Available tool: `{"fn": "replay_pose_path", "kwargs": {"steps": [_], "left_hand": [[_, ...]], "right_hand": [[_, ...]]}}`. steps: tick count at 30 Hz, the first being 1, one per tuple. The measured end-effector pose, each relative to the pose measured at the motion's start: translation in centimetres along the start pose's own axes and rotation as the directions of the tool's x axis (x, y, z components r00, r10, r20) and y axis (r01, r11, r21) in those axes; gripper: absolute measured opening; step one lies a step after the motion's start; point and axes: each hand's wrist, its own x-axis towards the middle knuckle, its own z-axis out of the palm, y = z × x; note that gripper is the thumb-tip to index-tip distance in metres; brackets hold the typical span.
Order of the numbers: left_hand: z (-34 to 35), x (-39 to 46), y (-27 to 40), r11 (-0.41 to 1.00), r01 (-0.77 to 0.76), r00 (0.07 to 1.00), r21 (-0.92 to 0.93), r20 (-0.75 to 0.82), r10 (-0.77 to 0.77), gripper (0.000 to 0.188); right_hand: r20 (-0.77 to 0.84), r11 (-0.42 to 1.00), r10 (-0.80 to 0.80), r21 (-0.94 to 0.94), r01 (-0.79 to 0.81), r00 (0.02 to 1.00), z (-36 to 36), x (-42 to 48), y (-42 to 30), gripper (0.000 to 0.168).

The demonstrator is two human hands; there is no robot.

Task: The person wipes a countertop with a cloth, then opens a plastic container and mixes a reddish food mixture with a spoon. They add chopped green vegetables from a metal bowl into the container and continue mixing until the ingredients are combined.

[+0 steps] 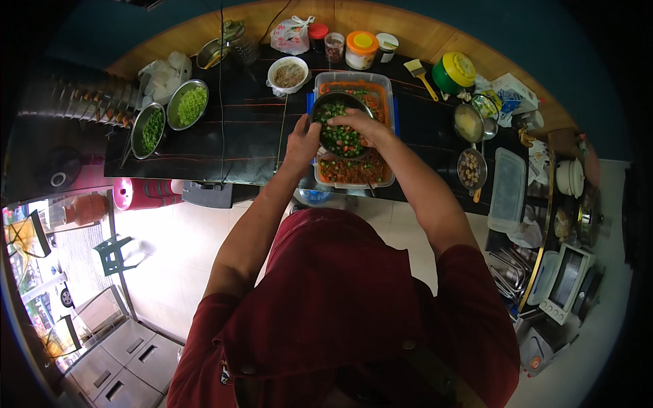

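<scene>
A metal bowl (368,104) of chopped green and red peppers (341,133) is held over a clear plastic tub (319,176). My left hand (303,142) grips the bowl's left rim, thumb on top. Over the bowl's right side reaches my right hand (368,126), its fingers among the peppers. Whether those fingers close on any pieces is hidden. In the tub lies a reddish, sauce-coated food (352,171) with green bits scattered over it. Blue edges (396,116) show at the tub's sides.
Bowls of chopped greens (152,130) and pale green pieces (193,104) stand left. Behind the tub are a white bowl (289,74) and an orange-lidded jar (361,50). A brush (422,79), pans (472,168) and an empty plastic container (507,188) lie right. A cable (222,102) crosses the counter.
</scene>
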Motion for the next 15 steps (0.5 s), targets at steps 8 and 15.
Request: {"fn": "replay_pose_path", "kwargs": {"steps": [8, 15], "left_hand": [[-2.8, -3.1, 2.3, 0.984, 0.152, 0.986, -0.091, -0.054, -0.158, 0.066], [-7.2, -7.2, 3.3, 0.968, 0.148, 0.973, -0.201, -0.147, -0.179, 0.048]], "right_hand": [[0.013, 1.0, -0.018, 0.015, 0.017, 1.0, -1.5, -1.9, -3.2, 0.046], [-0.028, 0.964, 0.09, -0.248, -0.094, 0.996, -3.2, -2.5, -0.9, 0.049]]}}
